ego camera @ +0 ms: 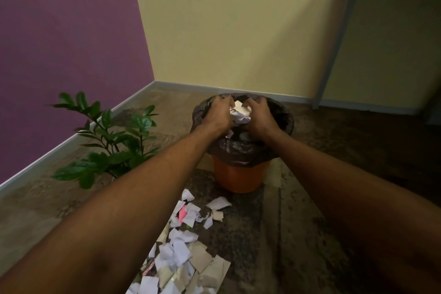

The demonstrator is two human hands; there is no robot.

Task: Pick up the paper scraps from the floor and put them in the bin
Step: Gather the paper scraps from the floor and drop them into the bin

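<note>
Orange plastic shows below a dark bag that lines the bin (241, 175), which stands on the floor (310, 222) near the corner where a purple wall (66, 31) meets a pale yellow wall (226, 26). The liner (238, 153) is folded out over the rim and hangs crumpled down the upper part of the bin's side.

In the head view both bare forearms reach forward from the lower corners and meet over the mouth of the bin. The left hand (218, 114) and the right hand (259, 118) are cupped toward each other, fingers curled, and together they press a bundle of white crumpled paper (239, 113) between them, right above the opening. One small white piece (229, 133) pokes out beneath the left hand, at the level of the liner's near edge; whether it is gripped or loose cannot be told.

On the floor, in front of the bin and toward the viewer, lies a long scatter of paper scraps (186, 253): mostly white torn pieces, some grey-beige card pieces, and one pink scrap (182, 214) among them. The scatter begins just short of the bin's base and runs to the bottom edge of the view, partly hidden by the left forearm.

A leafy green plant (112, 141) stands left of the bin, near the purple wall. At far right a grey upright (338, 38) rises against the yellow wall.
</note>
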